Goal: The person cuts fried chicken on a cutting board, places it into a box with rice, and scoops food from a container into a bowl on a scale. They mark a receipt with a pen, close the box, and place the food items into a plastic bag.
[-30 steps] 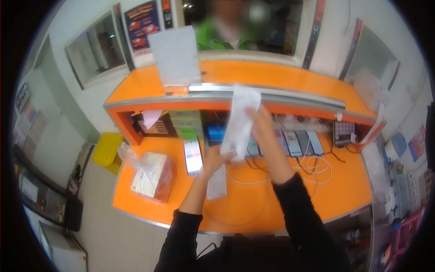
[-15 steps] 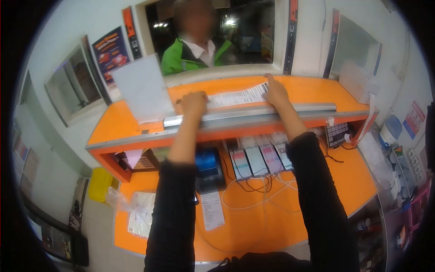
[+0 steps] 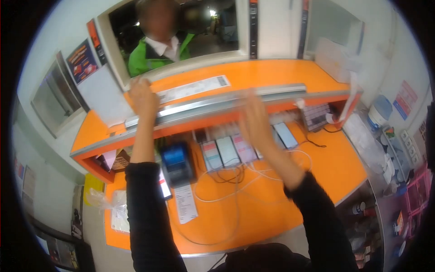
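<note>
A long printed paper slip (image 3: 199, 87) lies on the raised orange shelf, behind a silver metal bar (image 3: 213, 103). My left hand (image 3: 145, 96) is just beyond the slip's left end, its fingers curled closed. What they hold, if anything, is hidden. My right hand (image 3: 257, 121) is in front of the shelf edge, above the row of phones (image 3: 237, 147). Motion blurs its fingers, but they look stretched out and no object shows in them. Below my left forearm, a small dark printer (image 3: 177, 164) has a printed receipt (image 3: 186, 204) lying at its front.
Behind the window stands a person in a green jacket (image 3: 149, 56). White cables (image 3: 217, 199) loop over the lower orange counter (image 3: 281, 204). A white board (image 3: 102, 95) leans at the left. A keypad (image 3: 316, 117) and a plastic bag (image 3: 120, 212) are on the lower counter.
My right hand has let go of the slip's right end and drawn back toward me. The slip now lies flat. My left hand stays near its left end. The view has shifted right.
</note>
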Available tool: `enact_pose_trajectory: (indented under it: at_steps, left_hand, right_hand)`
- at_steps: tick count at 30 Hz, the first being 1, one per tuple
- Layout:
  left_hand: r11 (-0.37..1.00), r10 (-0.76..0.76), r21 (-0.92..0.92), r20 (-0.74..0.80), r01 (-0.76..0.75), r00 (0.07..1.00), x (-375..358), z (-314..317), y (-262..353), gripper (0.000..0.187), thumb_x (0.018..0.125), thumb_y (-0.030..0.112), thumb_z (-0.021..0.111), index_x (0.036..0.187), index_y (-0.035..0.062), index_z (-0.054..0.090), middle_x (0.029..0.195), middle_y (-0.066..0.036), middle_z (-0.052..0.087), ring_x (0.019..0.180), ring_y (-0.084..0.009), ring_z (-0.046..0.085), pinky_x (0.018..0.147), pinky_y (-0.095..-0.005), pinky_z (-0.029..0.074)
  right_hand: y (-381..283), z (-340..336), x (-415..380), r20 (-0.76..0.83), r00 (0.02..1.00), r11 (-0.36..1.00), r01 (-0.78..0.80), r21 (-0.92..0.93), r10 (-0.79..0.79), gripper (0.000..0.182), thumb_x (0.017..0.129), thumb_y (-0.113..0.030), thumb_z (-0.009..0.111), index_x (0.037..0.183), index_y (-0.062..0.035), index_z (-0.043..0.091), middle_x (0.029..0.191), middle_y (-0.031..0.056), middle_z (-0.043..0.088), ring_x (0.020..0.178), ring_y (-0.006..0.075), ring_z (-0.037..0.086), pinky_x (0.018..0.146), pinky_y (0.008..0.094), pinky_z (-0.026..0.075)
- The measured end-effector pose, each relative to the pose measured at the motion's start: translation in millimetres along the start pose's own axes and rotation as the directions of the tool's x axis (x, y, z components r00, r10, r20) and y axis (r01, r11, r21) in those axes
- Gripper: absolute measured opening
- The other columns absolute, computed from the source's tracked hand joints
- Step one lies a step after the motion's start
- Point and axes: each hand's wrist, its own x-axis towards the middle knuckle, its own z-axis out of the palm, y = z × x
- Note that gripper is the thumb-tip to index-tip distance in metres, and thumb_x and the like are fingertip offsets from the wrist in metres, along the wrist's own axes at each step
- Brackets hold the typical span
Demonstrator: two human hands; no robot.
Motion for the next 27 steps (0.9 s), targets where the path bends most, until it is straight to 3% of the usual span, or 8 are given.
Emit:
enact_pose_trajectory:
  at_steps: [3, 8, 10, 12, 13, 16, 24, 27]
  left_hand:
    - [0.994, 0.104, -0.011, -0.178, -0.107, 0.979, -0.3, -19.1, 1.5, 0.034, 0.062, -0.004, 0.049, 0.095, 0.0038, 0.054, 0.109, -0.017, 0.054, 0.109, -0.0312, 0.047, 0.089, -0.0419, 0.035]
    - [0.893, 0.040, -0.423, -0.267, -0.154, 0.963, -105.7, -119.8, 201.5, 0.047, 0.074, -0.002, 0.049, 0.120, -0.0036, 0.045, 0.124, -0.017, 0.046, 0.121, -0.0310, 0.039, 0.104, -0.0393, 0.025]
    - [0.582, 0.084, -0.808, -0.054, -0.093, 0.995, -215.6, -136.3, 310.2, 0.047, 0.081, 0.010, 0.051, 0.124, -0.0052, 0.040, 0.129, -0.023, 0.040, 0.121, -0.0344, 0.038, 0.103, -0.0416, 0.028]
    - [0.080, 0.147, -0.919, 0.394, 0.386, 0.907, -350.5, -121.8, 405.1, 0.051, 0.085, 0.023, 0.052, 0.127, -0.0020, 0.038, 0.137, -0.025, 0.031, 0.127, -0.0364, 0.032, 0.103, -0.0433, 0.028]
    - [0.548, 0.444, -0.830, 0.394, 0.103, 0.805, -352.4, -173.9, 478.0, 0.061, 0.084, 0.032, 0.054, 0.132, 0.0017, 0.034, 0.138, -0.027, 0.028, 0.129, -0.0384, 0.027, 0.104, -0.0493, 0.022]
    - [0.706, 0.645, -0.699, 0.569, -0.112, 0.511, -439.6, -172.7, 581.4, 0.078, 0.078, 0.045, 0.059, 0.138, 0.0070, 0.027, 0.142, -0.022, 0.021, 0.131, -0.0404, 0.020, 0.104, -0.0563, 0.016]
    - [0.806, 0.589, -0.461, 0.682, -0.370, 0.434, -446.3, -160.8, 618.9, 0.080, 0.071, 0.043, 0.066, 0.136, 0.0109, 0.032, 0.142, -0.020, 0.023, 0.131, -0.0388, 0.021, 0.101, -0.0595, 0.018]
    - [0.798, 0.591, -0.458, 0.721, -0.392, 0.361, -445.4, -164.2, 616.1, 0.080, 0.069, 0.042, 0.067, 0.134, 0.0105, 0.035, 0.140, -0.021, 0.026, 0.130, -0.0398, 0.023, 0.100, -0.0608, 0.018]
  right_hand:
    - [-14.9, -143.0, -146.9, 0.407, 0.913, 0.996, 0.000, 0.087, -0.035, 0.025, 0.075, -0.006, 0.054, 0.100, -0.0078, 0.058, 0.125, 0.0190, 0.046, 0.115, 0.0377, 0.043, 0.092, 0.0469, 0.036]
    - [-21.0, -400.6, -412.6, 0.399, 0.433, 0.557, -0.783, -0.278, 0.808, 0.025, 0.074, -0.003, 0.057, 0.098, -0.0087, 0.058, 0.107, 0.0136, 0.054, 0.104, 0.0338, 0.050, 0.088, 0.0400, 0.042]
    - [-35.6, -492.0, -466.3, 0.245, 0.234, 0.316, -0.867, -0.385, 0.941, 0.023, 0.075, -0.003, 0.056, 0.097, -0.0089, 0.058, 0.102, 0.0124, 0.056, 0.097, 0.0307, 0.055, 0.082, 0.0361, 0.046]
    - [-27.1, -545.3, -492.9, 0.110, 0.072, 0.110, -0.912, -0.395, 0.991, 0.020, 0.076, -0.003, 0.057, 0.094, -0.0087, 0.060, 0.096, 0.0115, 0.059, 0.088, 0.0289, 0.058, 0.075, 0.0344, 0.048]
    - [-9.7, -561.5, -503.4, 0.084, 0.016, 0.047, -0.921, -0.386, 0.996, 0.019, 0.076, -0.003, 0.057, 0.093, -0.0086, 0.061, 0.093, 0.0111, 0.060, 0.084, 0.0280, 0.060, 0.072, 0.0336, 0.049]
    - [63.0, -569.3, -506.3, 0.059, 0.186, 0.195, -0.932, -0.306, 0.981, 0.012, 0.080, -0.006, 0.056, 0.090, -0.0068, 0.063, 0.088, 0.0123, 0.062, 0.080, 0.0299, 0.061, 0.069, 0.0350, 0.050]
    - [318.8, -504.4, -437.9, 0.215, 0.639, 0.672, -0.727, -0.144, 0.738, 0.015, 0.083, -0.013, 0.053, 0.079, -0.0012, 0.060, 0.079, 0.0170, 0.059, 0.073, 0.0355, 0.055, 0.066, 0.0405, 0.044]
    - [447.4, -457.1, -411.3, 0.253, 0.612, 0.661, -0.681, -0.314, 0.750, 0.020, 0.080, -0.009, 0.048, 0.093, -0.0065, 0.063, 0.087, 0.0155, 0.063, 0.082, 0.0330, 0.058, 0.073, 0.0410, 0.046]
